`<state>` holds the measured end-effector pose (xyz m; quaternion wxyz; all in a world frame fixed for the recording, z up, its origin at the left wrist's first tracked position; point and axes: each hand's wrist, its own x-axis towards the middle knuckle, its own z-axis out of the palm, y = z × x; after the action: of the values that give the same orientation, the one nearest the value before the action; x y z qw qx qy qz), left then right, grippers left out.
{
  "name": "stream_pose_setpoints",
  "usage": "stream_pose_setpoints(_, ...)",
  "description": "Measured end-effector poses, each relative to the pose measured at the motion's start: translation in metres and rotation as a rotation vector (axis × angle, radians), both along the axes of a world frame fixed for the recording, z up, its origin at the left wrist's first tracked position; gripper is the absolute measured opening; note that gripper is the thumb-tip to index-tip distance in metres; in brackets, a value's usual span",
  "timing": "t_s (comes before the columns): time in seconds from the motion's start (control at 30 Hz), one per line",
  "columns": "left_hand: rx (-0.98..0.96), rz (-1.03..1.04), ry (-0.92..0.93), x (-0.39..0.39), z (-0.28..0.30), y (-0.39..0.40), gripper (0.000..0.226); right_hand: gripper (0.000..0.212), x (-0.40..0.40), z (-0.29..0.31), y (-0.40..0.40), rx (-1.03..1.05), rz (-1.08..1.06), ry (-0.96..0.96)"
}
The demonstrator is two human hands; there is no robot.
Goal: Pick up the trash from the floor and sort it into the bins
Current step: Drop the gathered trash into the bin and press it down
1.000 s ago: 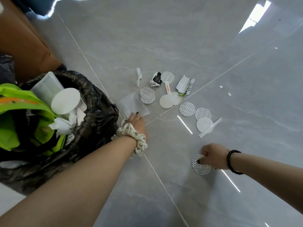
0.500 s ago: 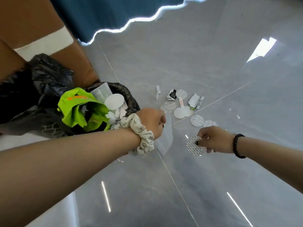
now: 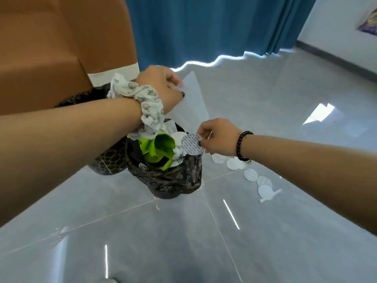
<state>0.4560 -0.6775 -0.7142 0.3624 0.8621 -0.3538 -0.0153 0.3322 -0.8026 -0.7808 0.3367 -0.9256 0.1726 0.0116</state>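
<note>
My left hand is raised at 11 o'clock of the frame, its grip pinching the upper edge of a translucent plastic sheet, which hangs down toward the bin. A patterned white scrunchie sits on that wrist.

My right hand is at centre, its grip pinching a round printed seal disc by its right edge. The disc is held over the right rim of the near bin, above the rubbish inside. A black bead bracelet is on that wrist.

The near bin, lined with a black bag, stands on the grey tiled floor. It holds a lime-green wrapper and white paper scraps. A second black-lined bin stands touching it at its 9 o'clock, largely hidden by my left forearm.

More discs, printed and plain white, lie on the floor at 3 o'clock of the near bin, under and beyond my right wrist; at least 5 are visible.

A brown upholstered seat is at 10 o'clock, a blue curtain at 12 o'clock.
</note>
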Motion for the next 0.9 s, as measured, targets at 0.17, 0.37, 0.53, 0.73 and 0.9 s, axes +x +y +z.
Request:
stream_pose_setpoints(0.17,-0.115,0.098,-0.043,0.017,0.0,0.013,0.008,0.015,0.036,-0.026,0.033,-0.101,0.096,0.004)
stream_pose_setpoints(0.37,-0.228,0.144,0.062,0.029,0.015,0.01,0.024,0.022,0.009,-0.035,0.008,-0.098,-0.122,-0.077)
stream_pose_setpoints(0.53,-0.315,0.076,0.226,0.012,0.033,0.003,0.023,0.023,-0.03,0.019,-0.013,0.303,-0.423,-0.243)
stream_pose_setpoints(0.73,-0.313,-0.049,0.273,-0.043,0.042,0.007,0.02,0.014,-0.076,0.084,-0.001,0.6,-0.606,-0.428)
stream_pose_setpoints(0.9,-0.401,-0.055,0.479,-0.07,0.049,0.018,0.01,0.039,-0.114,0.108,0.024,0.718,-0.682,-0.419)
